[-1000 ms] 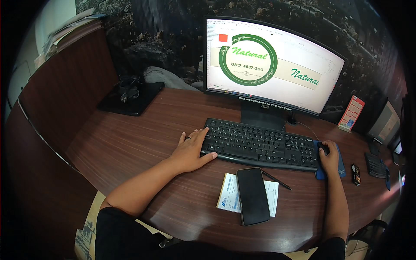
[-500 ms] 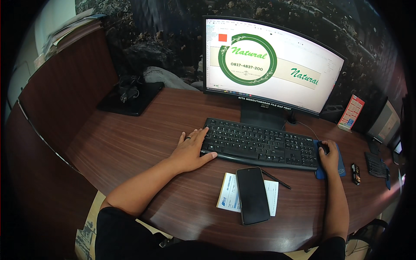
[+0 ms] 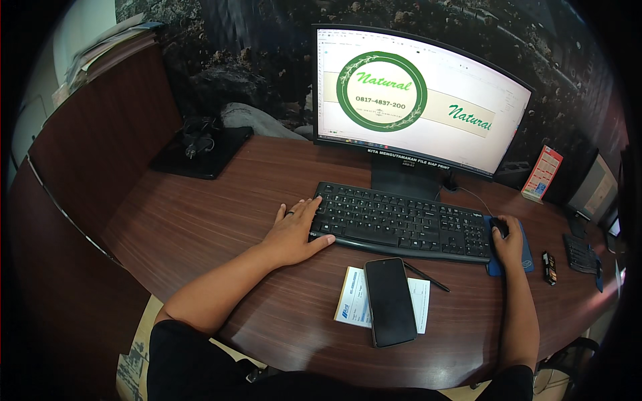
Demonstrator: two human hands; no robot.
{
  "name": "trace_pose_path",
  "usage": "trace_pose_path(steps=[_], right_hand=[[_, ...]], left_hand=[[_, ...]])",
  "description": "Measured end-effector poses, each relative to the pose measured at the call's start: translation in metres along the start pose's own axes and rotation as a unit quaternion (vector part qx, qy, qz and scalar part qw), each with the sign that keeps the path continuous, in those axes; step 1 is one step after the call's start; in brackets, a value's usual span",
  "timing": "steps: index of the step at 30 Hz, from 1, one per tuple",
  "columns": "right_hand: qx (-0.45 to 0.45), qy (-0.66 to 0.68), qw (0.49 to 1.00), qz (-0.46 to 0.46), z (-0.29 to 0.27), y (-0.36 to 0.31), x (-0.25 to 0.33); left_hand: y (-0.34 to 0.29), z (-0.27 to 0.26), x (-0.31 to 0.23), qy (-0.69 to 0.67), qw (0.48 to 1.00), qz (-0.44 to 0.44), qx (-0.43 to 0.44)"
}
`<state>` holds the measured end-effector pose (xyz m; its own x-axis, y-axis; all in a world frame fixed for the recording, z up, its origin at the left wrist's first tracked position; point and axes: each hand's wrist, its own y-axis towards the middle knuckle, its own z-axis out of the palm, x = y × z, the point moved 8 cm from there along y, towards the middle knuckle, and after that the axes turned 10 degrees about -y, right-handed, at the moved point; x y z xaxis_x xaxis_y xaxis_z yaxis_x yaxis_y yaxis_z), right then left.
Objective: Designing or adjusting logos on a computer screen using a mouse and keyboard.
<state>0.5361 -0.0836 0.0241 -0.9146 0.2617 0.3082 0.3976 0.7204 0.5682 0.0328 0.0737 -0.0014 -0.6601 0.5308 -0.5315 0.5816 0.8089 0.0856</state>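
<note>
on a brown desk (image 3: 267,180), a black keyboard (image 3: 401,224) runs left-to-right; the left hand (image 3: 292,235) lies spread on its left end, the right hand (image 3: 510,244) grips a black mouse (image 3: 497,226), pointing away, on a blue pad (image 3: 527,251).

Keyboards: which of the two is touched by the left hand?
The central keyboard: the left hand rests on its left end. No hand touches the far-right keyboard.
</note>
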Motion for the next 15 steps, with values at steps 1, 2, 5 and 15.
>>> trace_pose_path(steps=[1,2,5,15], right_hand=[[-0.002,-0.004,1.000,-0.006,0.0006,-0.0002,-0.0012],[-0.005,-0.009,1.000,-0.011,0.0006,-0.0003,-0.0024],[-0.006,-0.011,1.000,-0.017,0.0016,-0.0003,-0.0046],[-0.005,-0.013,1.000,-0.014,0.0020,-0.0002,-0.0043]], left_hand=[[-0.0002,0.0001,0.0001,0.000,1.000,0.000,0.000],[0.0002,0.0002,0.0001,0.000,1.000,0.001,-0.001],[0.0004,-0.0002,-0.0007,-0.002,1.000,0.001,-0.001],[0.0011,0.0001,0.0002,0.002,1.000,-0.004,0.004]])
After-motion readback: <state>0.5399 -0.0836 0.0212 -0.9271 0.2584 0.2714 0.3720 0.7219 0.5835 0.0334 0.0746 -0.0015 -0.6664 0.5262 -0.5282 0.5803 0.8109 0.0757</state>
